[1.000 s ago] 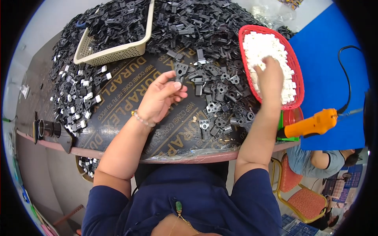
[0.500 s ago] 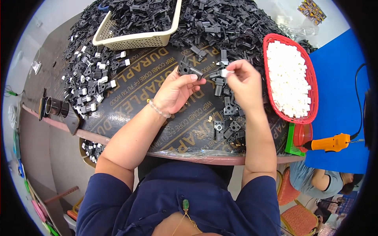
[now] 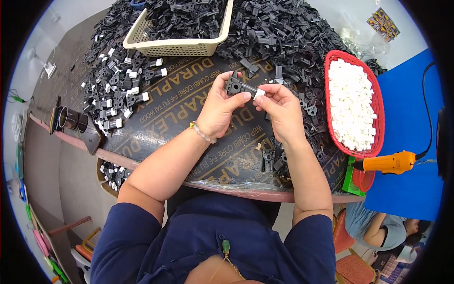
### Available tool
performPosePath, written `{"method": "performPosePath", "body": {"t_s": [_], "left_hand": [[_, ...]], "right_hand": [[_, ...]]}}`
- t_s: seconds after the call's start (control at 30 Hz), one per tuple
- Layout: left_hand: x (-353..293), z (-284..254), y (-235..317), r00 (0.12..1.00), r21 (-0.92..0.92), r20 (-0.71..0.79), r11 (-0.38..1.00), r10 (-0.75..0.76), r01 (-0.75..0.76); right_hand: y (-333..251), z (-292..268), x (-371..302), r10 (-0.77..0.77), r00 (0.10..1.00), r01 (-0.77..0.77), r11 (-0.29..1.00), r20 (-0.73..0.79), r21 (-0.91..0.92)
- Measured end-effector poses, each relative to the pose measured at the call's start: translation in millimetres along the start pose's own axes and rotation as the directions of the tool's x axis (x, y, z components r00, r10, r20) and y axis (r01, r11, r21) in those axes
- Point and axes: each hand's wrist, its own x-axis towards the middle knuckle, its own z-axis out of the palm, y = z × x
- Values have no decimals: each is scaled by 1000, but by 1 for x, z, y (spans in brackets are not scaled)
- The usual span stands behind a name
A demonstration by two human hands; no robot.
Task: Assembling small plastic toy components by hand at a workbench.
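"Black plastic fitting (image 3: 233, 86), holed plate at one end, stubby tube at the other, held right over the middle of the table!"

"Who's got it?"

"The bare left hand (image 3: 216, 110), thumb and fingers clamped on it, tube pointing rightward. And look at the bare right hand (image 3: 285, 116): thumb and fingers pinched on a small white plastic cap (image 3: 259, 93), right at the tube's end!"

"Is it seated?"

"Can't tell, the fingertips cover too much. Just left, loose white-tipped black fittings (image 3: 124, 94) lie scattered. Beyond the hands stands a beige perforated plastic basket (image 3: 175, 48) full of black pieces, with a great heap of black plastic parts (image 3: 293, 35) around it."

"And to the right?"

"A red woven-look oval basket (image 3: 380, 116), loaded with small white plastic pieces (image 3: 351, 104)! Just below it, an orange-bodied handheld tool (image 3: 390, 163) near a green plastic tray (image 3: 348, 182)."
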Motion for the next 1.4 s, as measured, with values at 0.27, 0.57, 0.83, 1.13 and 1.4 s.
{"method": "performPosePath", "body": {"t_s": [0.27,0.57,0.83,1.13,1.4], "left_hand": [[-9,5,-5,977,125,43,969,210,-213],[-14,5,0,845,-66,450,933,-289,355],[-1,1,-7,967,-488,50,839,-250,242],[25,-34,-26,883,-578,-129,758,-451,303],[19,-48,-16,954,-557,52,784,-296,274]], "right_hand": [[3,-3,-1,4,1000,-3,997,23,-82],[-22,0,-4,6,935,34,994,355,-104],[-30,57,5,-106,973,194,852,203,-486],[9,168,30,-285,607,767,454,742,-453],[-11,232,97,-420,562,814,127,712,-567]]}}
